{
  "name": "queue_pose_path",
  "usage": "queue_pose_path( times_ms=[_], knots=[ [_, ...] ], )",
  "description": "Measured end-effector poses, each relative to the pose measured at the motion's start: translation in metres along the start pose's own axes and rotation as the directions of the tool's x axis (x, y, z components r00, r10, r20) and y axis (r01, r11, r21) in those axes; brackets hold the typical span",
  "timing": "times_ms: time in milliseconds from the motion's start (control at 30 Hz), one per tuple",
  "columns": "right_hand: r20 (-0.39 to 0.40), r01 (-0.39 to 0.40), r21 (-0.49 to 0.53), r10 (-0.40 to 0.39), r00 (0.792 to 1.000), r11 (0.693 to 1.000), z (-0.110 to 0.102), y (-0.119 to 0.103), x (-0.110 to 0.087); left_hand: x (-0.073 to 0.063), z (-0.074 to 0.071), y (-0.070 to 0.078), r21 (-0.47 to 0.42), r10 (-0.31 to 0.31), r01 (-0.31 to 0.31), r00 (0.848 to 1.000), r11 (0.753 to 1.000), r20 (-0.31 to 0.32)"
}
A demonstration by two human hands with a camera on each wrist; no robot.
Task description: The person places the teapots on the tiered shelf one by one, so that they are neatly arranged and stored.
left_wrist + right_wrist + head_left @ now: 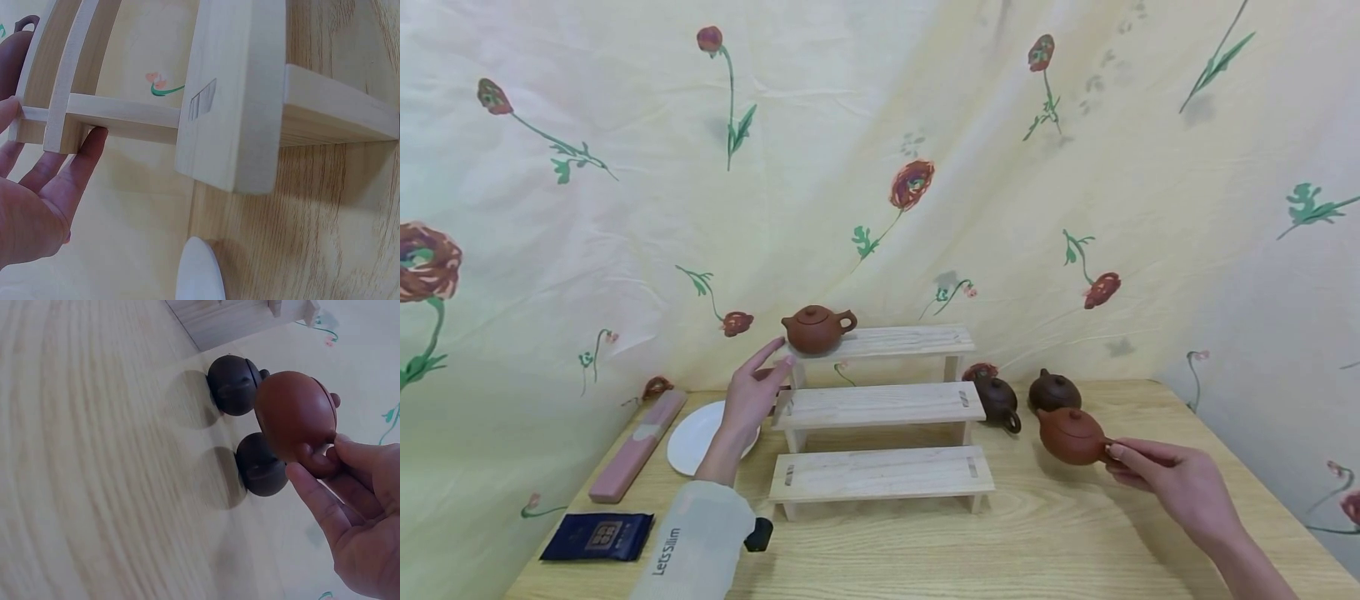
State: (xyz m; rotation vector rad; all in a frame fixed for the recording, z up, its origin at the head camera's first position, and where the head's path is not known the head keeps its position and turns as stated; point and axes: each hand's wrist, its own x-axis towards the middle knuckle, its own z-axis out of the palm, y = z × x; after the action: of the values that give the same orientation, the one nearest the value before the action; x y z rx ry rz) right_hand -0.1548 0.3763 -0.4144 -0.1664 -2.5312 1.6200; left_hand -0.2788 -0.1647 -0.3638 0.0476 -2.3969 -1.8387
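Note:
My right hand (1183,487) pinches the handle of a reddish-brown teapot (1070,437) and holds it above the table's right side, as the right wrist view (297,419) also shows. Another reddish-brown teapot (814,331) sits on the left end of the top tier of a three-step wooden display stand (880,404), spout to the left. At that end my left hand (752,396) grips the stand, its fingertips on either side of the wood in the left wrist view. Two dark brown teapots, one (998,400) beside the stand and one (1054,392) farther right, rest behind the held teapot.
Left of the stand lies a white plate (688,439), partly behind my left forearm. A long pink case (638,450) and a dark blue packet (598,537) lie near the table's left edge. Flower-printed cloth (850,125) hangs behind and beside the wooden table (1060,542).

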Motion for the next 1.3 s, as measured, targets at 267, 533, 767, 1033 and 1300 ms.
queue_pose_path(
  times_ms=[267,533,767,1033,1300],
  knots=[
    [0.018,0.036,0.117,-0.039,0.999,0.993,0.001,-0.005,0.007,0.001,0.000,-0.001,0.002,0.001,-0.001,1.000,1.000,-0.003],
    [0.044,0.069,0.258,-0.083,0.996,0.964,0.001,-0.016,0.013,0.001,0.000,-0.001,0.004,0.000,0.001,1.000,1.000,-0.009],
    [0.058,0.092,0.241,-0.109,0.992,0.966,0.002,-0.024,0.018,0.000,0.000,0.000,0.002,0.002,-0.002,1.000,1.000,-0.012],
    [0.064,0.119,0.211,-0.136,0.989,0.970,0.002,-0.036,0.025,0.000,0.001,0.000,-0.005,0.011,-0.011,1.000,1.000,-0.008],
    [0.078,0.173,0.187,-0.190,0.979,0.967,0.003,-0.051,0.033,0.002,0.000,-0.002,0.016,0.004,-0.004,1.000,1.000,-0.004]
  ],
)
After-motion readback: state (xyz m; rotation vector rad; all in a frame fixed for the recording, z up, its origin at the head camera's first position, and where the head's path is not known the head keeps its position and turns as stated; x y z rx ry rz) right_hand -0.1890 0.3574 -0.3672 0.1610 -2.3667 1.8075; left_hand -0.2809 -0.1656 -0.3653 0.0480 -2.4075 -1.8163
